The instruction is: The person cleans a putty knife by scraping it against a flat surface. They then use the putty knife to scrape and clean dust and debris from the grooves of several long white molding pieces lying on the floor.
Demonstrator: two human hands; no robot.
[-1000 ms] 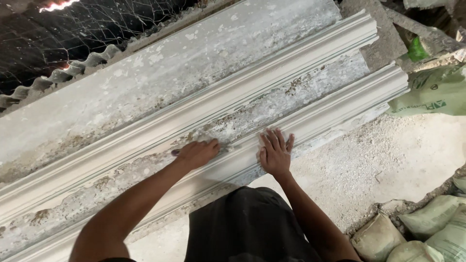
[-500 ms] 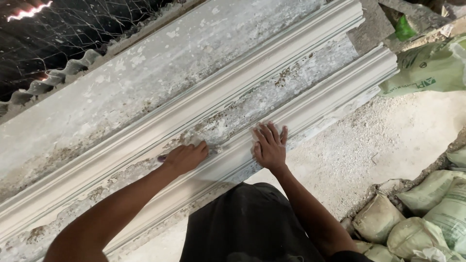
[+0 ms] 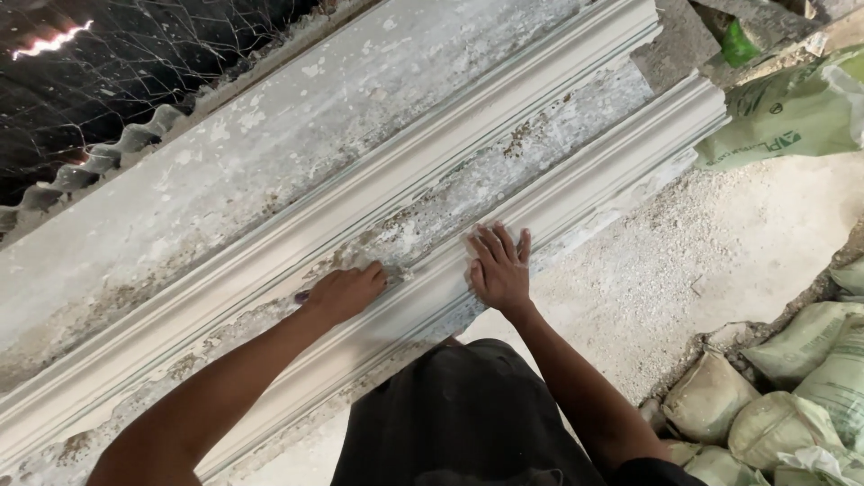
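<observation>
A long white plaster moulding point(image 3: 378, 234) is lying slantwise across the view, and both hands are being kept on it. The left hand point(image 3: 346, 292) is being curled shut around a small tool in the rough flat strip between the two raised ribs; only a dark bit of the tool is poking out behind the fingers, so what kind of tool it is cannot be told. The right hand point(image 3: 499, 268) is being pressed flat and open on the near rib point(image 3: 594, 171), with the fingers spread and nothing held.

Compared with a moment ago, both hands are being seen a little further along the moulding, towards its cut end. The left hand is being worked closer to the right hand, and the strip behind it is looking scraped and patchy. By the look of it, the strip is being cleaned bit by bit, and much of it is still rough.

Beyond the right hand, the near rib is running on bare and free up to the cut end. A green sack point(image 3: 792, 112) is lying just past that end. On the near side of the moulding, a dusty floor point(image 3: 720, 261) is giving room, with filled sacks point(image 3: 783, 405) piled further off. On the far side, wire mesh point(image 3: 135, 63) is being seen.
</observation>
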